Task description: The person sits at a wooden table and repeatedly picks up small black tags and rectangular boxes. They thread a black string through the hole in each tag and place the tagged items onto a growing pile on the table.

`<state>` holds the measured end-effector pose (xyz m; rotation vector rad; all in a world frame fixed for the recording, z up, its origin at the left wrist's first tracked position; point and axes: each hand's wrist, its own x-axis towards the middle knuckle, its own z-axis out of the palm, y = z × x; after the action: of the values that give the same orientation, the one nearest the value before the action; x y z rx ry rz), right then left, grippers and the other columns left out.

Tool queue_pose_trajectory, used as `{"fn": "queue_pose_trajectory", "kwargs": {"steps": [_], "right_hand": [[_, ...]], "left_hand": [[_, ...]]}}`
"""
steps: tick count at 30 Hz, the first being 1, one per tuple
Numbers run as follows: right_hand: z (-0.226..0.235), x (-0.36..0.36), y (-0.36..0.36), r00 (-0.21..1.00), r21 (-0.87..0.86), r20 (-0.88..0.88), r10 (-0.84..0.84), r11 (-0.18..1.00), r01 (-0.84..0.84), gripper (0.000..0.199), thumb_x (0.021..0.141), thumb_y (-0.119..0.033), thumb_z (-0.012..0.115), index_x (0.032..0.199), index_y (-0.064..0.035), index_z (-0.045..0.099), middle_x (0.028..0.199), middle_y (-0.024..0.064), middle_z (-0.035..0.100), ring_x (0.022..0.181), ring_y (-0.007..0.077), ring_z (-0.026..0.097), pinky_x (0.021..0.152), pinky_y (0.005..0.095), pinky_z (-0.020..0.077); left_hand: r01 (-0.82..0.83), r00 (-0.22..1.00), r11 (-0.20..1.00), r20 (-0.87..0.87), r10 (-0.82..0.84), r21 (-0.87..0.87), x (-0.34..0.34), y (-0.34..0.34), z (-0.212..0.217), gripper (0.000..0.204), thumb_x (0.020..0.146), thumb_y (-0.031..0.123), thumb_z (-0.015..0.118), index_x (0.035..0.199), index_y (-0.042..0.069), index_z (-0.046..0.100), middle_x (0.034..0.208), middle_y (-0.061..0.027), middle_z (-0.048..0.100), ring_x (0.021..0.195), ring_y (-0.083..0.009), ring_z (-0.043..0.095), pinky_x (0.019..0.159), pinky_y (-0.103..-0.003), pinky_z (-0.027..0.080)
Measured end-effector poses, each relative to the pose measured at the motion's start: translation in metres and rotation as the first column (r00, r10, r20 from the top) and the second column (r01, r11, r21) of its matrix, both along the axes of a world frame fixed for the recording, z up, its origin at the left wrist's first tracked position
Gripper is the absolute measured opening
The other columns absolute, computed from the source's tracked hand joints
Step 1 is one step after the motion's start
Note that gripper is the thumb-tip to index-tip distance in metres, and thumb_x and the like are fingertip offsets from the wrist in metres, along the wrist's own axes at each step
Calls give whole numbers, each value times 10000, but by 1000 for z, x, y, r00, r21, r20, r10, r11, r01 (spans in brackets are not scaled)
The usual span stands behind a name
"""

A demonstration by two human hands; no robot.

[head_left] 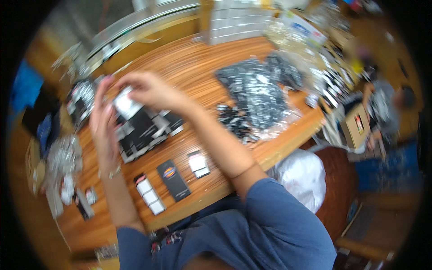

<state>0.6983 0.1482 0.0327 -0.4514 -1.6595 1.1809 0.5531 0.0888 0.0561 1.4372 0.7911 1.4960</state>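
Looking down from the head camera, both hands meet above the far left part of a wooden tabletop (pixel 198 67). The left hand (pixel 102 118) and the right hand (pixel 150 90) together hold a small silvery packet (pixel 127 104); the grip of each hand is closed on it, the left fingers along its left edge and the right fingers pinching its top. The picture is blurred with motion, so finer finger detail cannot be told.

The packet is raised just above a cluster of black and white small boxes (pixel 146 132) that lie on the tabletop below the hands. Nearer the person, a row of white-topped small boxes (pixel 150 194) lies beside a flat black box (pixel 173 180), and another small black and white box (pixel 198 164) lies just right of that.

A heap of dark packets in clear wrapping (pixel 256 96) covers the right part of the tabletop. Crumpled silvery wrappers (pixel 63 162) lie at the left edge. A white bag (pixel 302 177) sits below the tabletop on the right. Another person (pixel 382 112) is at the far right, by a cardboard box (pixel 355 126).
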Motion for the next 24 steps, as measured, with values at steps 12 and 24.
{"fn": "queue_pose_trajectory", "kwargs": {"steps": [12, 24], "right_hand": [[-16, 47, 33, 937, -280, 344, -64, 945, 168, 218, 845, -69, 539, 1062, -52, 554, 782, 3, 585, 673, 75, 541, 560, 204, 438], [-73, 46, 57, 751, -449, 647, 127, 860, 241, 249, 729, 11, 596, 968, -37, 544, 754, 59, 573, 587, 139, 561, 443, 274, 458]], "left_hand": [[465, 812, 835, 516, -272, -293, 13, 128, -41, 264, 874, 123, 512, 1119, 33, 468, 858, -33, 537, 631, -81, 459, 564, -214, 415], [165, 985, 838, 50, -163, -521, 2, 174, -69, 223, 894, 104, 452, 1090, 22, 521, 743, 36, 525, 572, -27, 420, 508, -166, 365]]}}
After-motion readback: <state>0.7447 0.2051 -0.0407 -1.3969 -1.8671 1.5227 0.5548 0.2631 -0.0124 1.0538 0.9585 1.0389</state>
